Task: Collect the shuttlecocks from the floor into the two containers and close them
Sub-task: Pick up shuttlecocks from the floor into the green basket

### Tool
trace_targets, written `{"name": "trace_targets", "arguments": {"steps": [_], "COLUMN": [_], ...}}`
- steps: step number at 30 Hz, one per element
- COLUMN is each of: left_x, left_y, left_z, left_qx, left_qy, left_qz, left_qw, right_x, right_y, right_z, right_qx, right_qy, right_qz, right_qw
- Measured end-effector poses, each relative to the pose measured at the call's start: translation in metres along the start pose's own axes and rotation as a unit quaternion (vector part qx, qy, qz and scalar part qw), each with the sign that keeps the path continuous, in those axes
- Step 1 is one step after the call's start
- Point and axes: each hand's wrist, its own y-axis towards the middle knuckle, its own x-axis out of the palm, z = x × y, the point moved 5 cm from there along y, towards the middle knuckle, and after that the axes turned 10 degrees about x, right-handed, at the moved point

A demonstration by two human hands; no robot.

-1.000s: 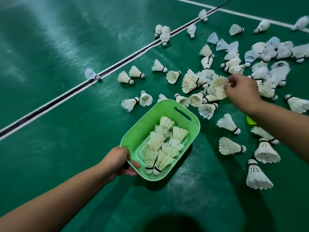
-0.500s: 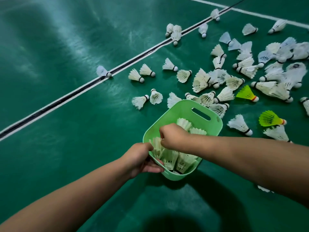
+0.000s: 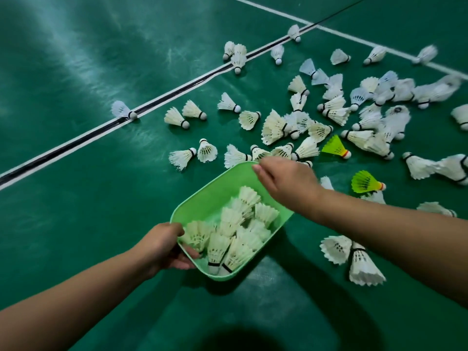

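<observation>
Now left hand (image 3: 162,245) grips green container (image 3: 202,198); no legible writing.

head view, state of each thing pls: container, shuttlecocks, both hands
green container: open, no lid on, part filled with white shuttlecocks
shuttlecocks in container: lying piled
white shuttlecocks on floor: scattered, not yet collected
two yellow-green shuttlecocks: on the floor, on their sides
left hand: grips the container's near rim
right hand: over the far rim, holding nothing visible
</observation>
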Motion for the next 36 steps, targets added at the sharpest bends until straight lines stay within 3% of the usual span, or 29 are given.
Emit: {"name": "trace_targets", "arguments": {"steps": [2, 3, 5, 9, 11, 15, 17, 18, 20, 21, 22, 23, 24, 26, 28, 32, 36], "left_x": [-0.007, -0.008, -0.008, 0.001, 0.005, 0.012, 0.019, 0.023, 0.027, 0.029, 0.029, 0.029, 0.029, 0.032, 0.036, 0.046, 0.049], "left_y": [0.004, 0.006, 0.009, 0.011, 0.012, 0.015, 0.016, 0.016, 0.015, 0.015, 0.016, 0.016, 0.016, 0.016, 0.012, 0.003, -0.001], "left_z": [-0.002, -0.002, -0.001, 0.001, -0.001, 0.000, 0.004, 0.005, 0.007, 0.008, 0.008, 0.009, 0.009, 0.011, 0.013, 0.015, 0.014], "left_qx": [0.005, 0.007, 0.007, -0.002, -0.004, -0.001, 0.004, 0.006, 0.013, 0.016, 0.018, 0.019, 0.019, 0.017, 0.014, 0.001, -0.006], "left_qy": [0.024, 0.035, 0.048, 0.052, 0.043, 0.044, 0.052, 0.058, 0.070, 0.073, 0.075, 0.076, 0.077, 0.076, 0.082, 0.068, 0.051], "left_qz": [0.023, 0.032, 0.046, 0.049, 0.041, 0.029, 0.007, -0.007, -0.029, -0.037, -0.042, -0.048, -0.054, -0.071, -0.097, -0.144, -0.163], "left_qw": [0.999, 0.999, 0.998, 0.997, 0.998, 0.999, 0.999, 0.998, 0.997, 0.997, 0.996, 0.996, 0.995, 0.994, 0.992, 0.987, 0.985], "right_x": [-0.016, -0.011, 0.008, 0.043, 0.055, 0.058, 0.032, 0.009, -0.040, -0.058, -0.067, -0.067, -0.059, -0.025, 0.016, 0.074, 0.094], "right_y": [-0.006, -0.011, -0.028, -0.072, -0.092, -0.075, -0.044, -0.026, 0.001, 0.006, 0.010, 0.013, 0.014, 0.006, -0.005, -0.003, -0.003], "right_z": [0.067, 0.105, 0.163, 0.191, 0.182, 0.171, 0.178, 0.182, 0.181, 0.174, 0.160, 0.139, 0.113, 0.060, 0.021, -0.020, -0.037], "right_qx": [0.092, 0.152, 0.239, 0.244, 0.187, 0.114, 0.155, 0.188, 0.269, 0.294, 0.301, 0.296, 0.286, 0.246, 0.224, 0.219, 0.130], "right_qy": [-0.036, -0.083, -0.160, -0.113, -0.201, -0.296, -0.291, -0.252, -0.071, 0.079, 0.232, 0.342, 0.368, 0.300, 0.235, 0.206, 0.030], "right_qz": [0.032, -0.003, -0.146, -0.431, -0.500, -0.433, -0.322, -0.218, -0.007, 0.058, 0.074, 0.046, -0.022, -0.184, -0.272, -0.283, -0.282], "right_qw": [0.995, 0.985, 0.946, 0.861, 0.821, 0.844, 0.888, 0.924, 0.960, 0.951, 0.922, 0.891, 0.885, 0.903, 0.906, 0.911, 0.950]}}
